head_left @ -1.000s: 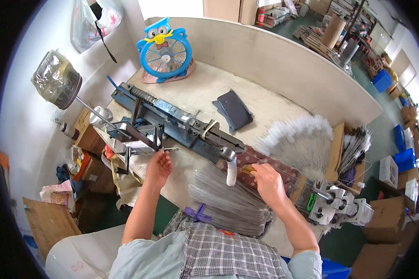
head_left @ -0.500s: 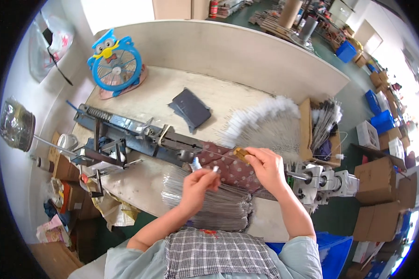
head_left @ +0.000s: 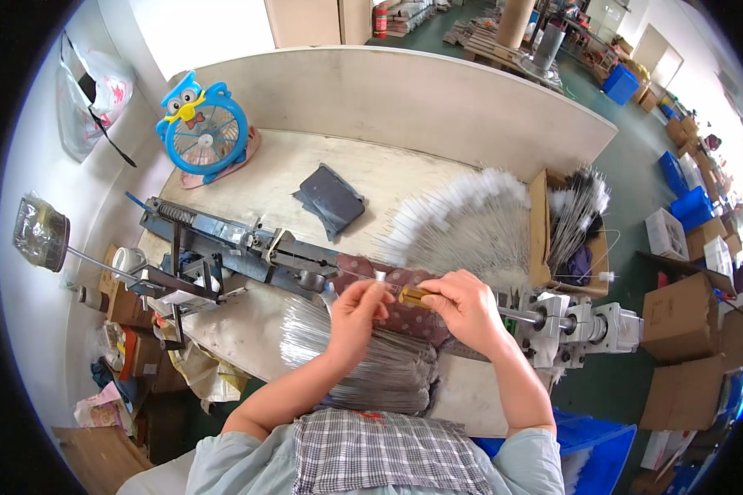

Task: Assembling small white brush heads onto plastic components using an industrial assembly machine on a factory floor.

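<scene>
My left hand [head_left: 356, 315] pinches a small white piece [head_left: 379, 277] between thumb and fingertips, close beside the yellow block. Closed around that brass-yellow block [head_left: 414, 295], my right hand [head_left: 469, 307] sits in line with the machine's shaft. A thin wire runs from the block toward the long metal bench machine [head_left: 247, 247]; how it is fixed inside the block is hidden. Brown polka-dot cloth [head_left: 421, 323] lies under both hands. Just below it is a thick bundle of thin metal wires [head_left: 371, 363].
White-tipped wire brushes [head_left: 462, 216] fan out on the table, beside a cardboard box [head_left: 540, 235] holding more. A motor-like spindle unit [head_left: 582, 326] stands at the right. A dark folded cloth [head_left: 332, 200] and a blue fan [head_left: 205, 136] lie farther back. A blue bin [head_left: 602, 450] is lower right.
My left hand has moved right and up, bringing the white piece next to the yellow block. My right hand, still gripping the block, has shifted slightly left and down.
</scene>
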The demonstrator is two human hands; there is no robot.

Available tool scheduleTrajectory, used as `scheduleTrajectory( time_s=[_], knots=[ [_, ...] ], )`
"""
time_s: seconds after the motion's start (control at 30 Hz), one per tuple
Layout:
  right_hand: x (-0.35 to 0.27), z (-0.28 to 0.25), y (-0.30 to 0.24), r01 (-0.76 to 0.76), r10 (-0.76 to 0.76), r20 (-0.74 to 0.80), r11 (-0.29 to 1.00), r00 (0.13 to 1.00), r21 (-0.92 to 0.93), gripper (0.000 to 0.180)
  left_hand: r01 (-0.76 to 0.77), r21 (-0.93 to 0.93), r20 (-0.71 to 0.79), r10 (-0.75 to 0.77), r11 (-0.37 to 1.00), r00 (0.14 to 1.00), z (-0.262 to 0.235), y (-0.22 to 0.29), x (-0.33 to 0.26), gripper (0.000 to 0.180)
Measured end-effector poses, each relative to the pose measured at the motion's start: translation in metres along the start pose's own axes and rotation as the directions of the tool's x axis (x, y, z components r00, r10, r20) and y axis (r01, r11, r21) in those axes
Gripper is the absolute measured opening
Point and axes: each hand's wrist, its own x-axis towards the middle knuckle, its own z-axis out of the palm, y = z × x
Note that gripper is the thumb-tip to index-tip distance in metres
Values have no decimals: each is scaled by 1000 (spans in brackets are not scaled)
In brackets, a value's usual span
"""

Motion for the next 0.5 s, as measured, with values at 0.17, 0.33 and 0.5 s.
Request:
scheduleTrajectory(
  time_s=[0.17, 0.33, 0.5],
  knots=[
    [33, 29, -14, 134, -223, -217, 923, 950, -361, 11, -3, -123, -104, -10, 992, 995, -14, 13, -1, 14],
    [55, 67, -15, 49, -53, -8, 964, 999, -262, 13, 62, -194, -66, -76, 979, 995, -17, 14, 1, 15],
    [51, 56, -23, -42, 53, 49, 979, 997, -199, 17, 38, -193, -7, -40, 980, 999, -21, 15, 0, 21]
  ],
)
